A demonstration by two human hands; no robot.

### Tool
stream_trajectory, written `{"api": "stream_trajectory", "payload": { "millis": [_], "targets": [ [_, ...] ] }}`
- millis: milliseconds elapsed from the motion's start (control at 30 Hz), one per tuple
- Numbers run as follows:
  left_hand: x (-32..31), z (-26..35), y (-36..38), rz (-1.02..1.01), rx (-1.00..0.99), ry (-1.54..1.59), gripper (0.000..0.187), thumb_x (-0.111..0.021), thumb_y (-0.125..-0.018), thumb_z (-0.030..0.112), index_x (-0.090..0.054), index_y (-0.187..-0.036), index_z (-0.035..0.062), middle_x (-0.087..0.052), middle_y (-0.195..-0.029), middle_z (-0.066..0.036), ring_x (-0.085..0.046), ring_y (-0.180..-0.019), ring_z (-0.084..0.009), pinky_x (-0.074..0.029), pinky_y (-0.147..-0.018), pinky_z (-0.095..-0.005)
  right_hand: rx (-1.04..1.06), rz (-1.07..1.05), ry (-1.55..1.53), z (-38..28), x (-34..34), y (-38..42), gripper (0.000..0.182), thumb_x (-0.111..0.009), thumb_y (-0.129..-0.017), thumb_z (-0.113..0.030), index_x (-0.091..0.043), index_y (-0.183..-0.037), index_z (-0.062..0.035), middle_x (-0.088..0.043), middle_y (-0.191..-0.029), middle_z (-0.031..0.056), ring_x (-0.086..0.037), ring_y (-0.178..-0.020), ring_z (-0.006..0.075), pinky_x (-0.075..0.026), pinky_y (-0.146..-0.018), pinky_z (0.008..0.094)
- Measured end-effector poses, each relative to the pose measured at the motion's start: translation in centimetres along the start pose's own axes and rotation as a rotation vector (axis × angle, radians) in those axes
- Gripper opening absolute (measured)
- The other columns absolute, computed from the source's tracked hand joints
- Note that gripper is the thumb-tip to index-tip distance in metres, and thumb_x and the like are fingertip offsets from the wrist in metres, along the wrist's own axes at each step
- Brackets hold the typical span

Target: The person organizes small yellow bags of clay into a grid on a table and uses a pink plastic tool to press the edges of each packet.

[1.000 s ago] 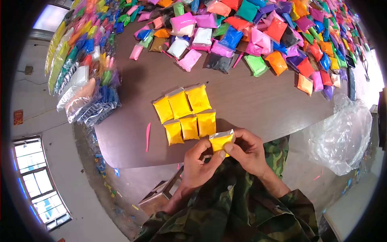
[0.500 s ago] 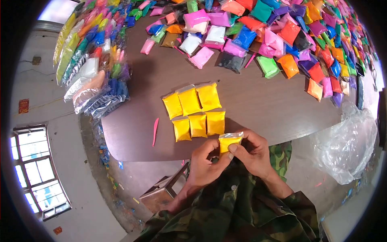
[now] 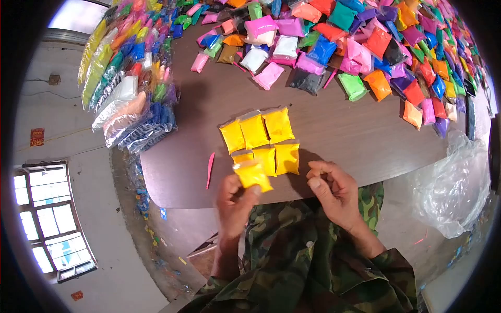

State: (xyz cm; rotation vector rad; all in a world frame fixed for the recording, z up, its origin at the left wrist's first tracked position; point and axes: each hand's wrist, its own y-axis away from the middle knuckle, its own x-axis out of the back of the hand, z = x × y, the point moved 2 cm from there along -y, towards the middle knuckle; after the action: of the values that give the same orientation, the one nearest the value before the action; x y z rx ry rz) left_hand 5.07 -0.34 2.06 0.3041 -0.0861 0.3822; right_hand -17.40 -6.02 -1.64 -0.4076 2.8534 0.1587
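Note:
My left hand (image 3: 235, 206) pinches a yellow packet (image 3: 253, 176) by its lower edge, thumb on top. The clear bag is filled with a bright yellow material and covers part of another packet lying below it. Beyond it, more yellow packets (image 3: 254, 130) lie on the brown table in two rows of three. Near the table's front edge, to the right of those rows, my right hand (image 3: 336, 195) is held with bent fingers and the thumb apart from them; nothing shows in it. A pink plastic knife-shaped tool (image 3: 210, 170) rests on the table left of the packets.
A big heap of coloured packets (image 3: 323, 49) covers the table's far and right side. Long bundles of filled clear bags (image 3: 122, 99) are stacked at the left edge. A crumpled clear plastic bag (image 3: 449, 188) hangs beyond the right front edge. Small scraps lie on the floor.
The yellow packet, held between both hands before, has moved left in my left hand toward the front row. My right hand has let go of it and sits apart. The view has shifted slightly.

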Motion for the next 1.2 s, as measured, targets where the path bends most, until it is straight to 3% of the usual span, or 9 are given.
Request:
{"api": "stream_trajectory", "payload": {
  "millis": [200, 400, 500, 800, 933, 1033, 1200],
  "targets": [
    [2.9, -0.2, -1.5, 0.169, 0.000, -0.063, 0.028, -0.071, -0.093, 0.016, -0.066, -0.114, -0.0020, -0.067, -0.087, -0.003, -0.058, -0.074, -0.0084, -0.046, -0.066, -0.0244, -0.055, 0.046, -0.049, 0.2, 0.8, 0.2, 0.028, -0.064, -0.101, -0.007, -0.061, -0.127, 0.0051, -0.062, -0.105, 0.0035, -0.058, -0.094, 0.0083, -0.048, -0.084, 0.0226],
    [2.8, -1.3, -1.8, 0.138, 0.014, -0.118, 0.030, -0.072, -0.094, 0.017, -0.069, -0.117, -0.0008, -0.065, -0.086, 0.000, -0.055, -0.072, -0.0063, -0.041, -0.062, -0.0226, -0.037, 0.038, -0.012, 0.1, 1.0, 0.0, 0.027, -0.063, -0.102, -0.009, -0.062, -0.125, 0.0051, -0.064, -0.105, 0.0049, -0.060, -0.094, 0.0088, -0.049, -0.082, 0.0226],
    [2.1, -0.8, -1.9, 0.189, 0.057, -0.205, 0.030, -0.071, -0.094, 0.015, -0.068, -0.119, -0.0007, -0.065, -0.089, 0.000, -0.055, -0.073, -0.0051, -0.041, -0.063, -0.0217, -0.070, 0.045, 0.008, -0.1, 1.1, 0.1, 0.027, -0.064, -0.102, -0.011, -0.063, -0.123, 0.0053, -0.064, -0.104, 0.0050, -0.060, -0.092, 0.0088, -0.049, -0.079, 0.0223],
    [2.5, -2.2, -2.6, 0.188, -0.056, -0.207, 0.030, -0.069, -0.094, 0.010, -0.065, -0.121, -0.0012, -0.068, -0.097, -0.003, -0.061, -0.085, -0.0086, -0.049, -0.080, -0.0256, -0.048, 0.041, 0.078, 0.3, 1.1, -0.2, 0.023, -0.065, -0.100, -0.009, -0.066, -0.118, 0.0041, -0.064, -0.097, 0.0059, -0.060, -0.087, 0.0096, -0.050, -0.076, 0.0244],
    [2.6, -2.4, -2.6, 0.171, -0.054, -0.233, 0.030, -0.068, -0.094, 0.009, -0.063, -0.122, -0.0008, -0.068, -0.098, -0.004, -0.061, -0.085, -0.0089, -0.049, -0.079, -0.0253, -0.035, 0.051, 0.094, 0.2, 1.1, -0.3, 0.021, -0.066, -0.098, -0.007, -0.066, -0.116, 0.0039, -0.064, -0.093, 0.0057, -0.059, -0.084, 0.0101, -0.049, -0.075, 0.0249],
    [2.6, -2.5, -2.7, 0.166, -0.046, -0.239, 0.030, -0.068, -0.094, 0.009, -0.063, -0.122, -0.0006, -0.068, -0.100, -0.004, -0.061, -0.085, -0.0092, -0.049, -0.079, -0.0252, 0.004, -0.021, 0.163, 1.1, 1.6, -0.2, 0.026, -0.065, -0.101, -0.011, -0.064, -0.124, 0.0016, -0.066, -0.101, 0.0055, -0.061, -0.087, 0.0088, -0.053, -0.072, 0.0227],
    [2.0, -2.1, -2.5, 0.191, -0.099, -0.333, 0.031, -0.067, -0.096, 0.011, -0.061, -0.124, -0.0004, -0.069, -0.103, -0.005, -0.062, -0.087, -0.0100, -0.050, -0.079, -0.0257, 0.013, -0.024, 0.143, 1.2, 1.8, 0.0, 0.025, -0.063, -0.102, -0.010, -0.064, -0.124, 0.0012, -0.065, -0.103, 0.0051, -0.061, -0.087, 0.0086, -0.052, -0.072, 0.0226]
  ]
}}
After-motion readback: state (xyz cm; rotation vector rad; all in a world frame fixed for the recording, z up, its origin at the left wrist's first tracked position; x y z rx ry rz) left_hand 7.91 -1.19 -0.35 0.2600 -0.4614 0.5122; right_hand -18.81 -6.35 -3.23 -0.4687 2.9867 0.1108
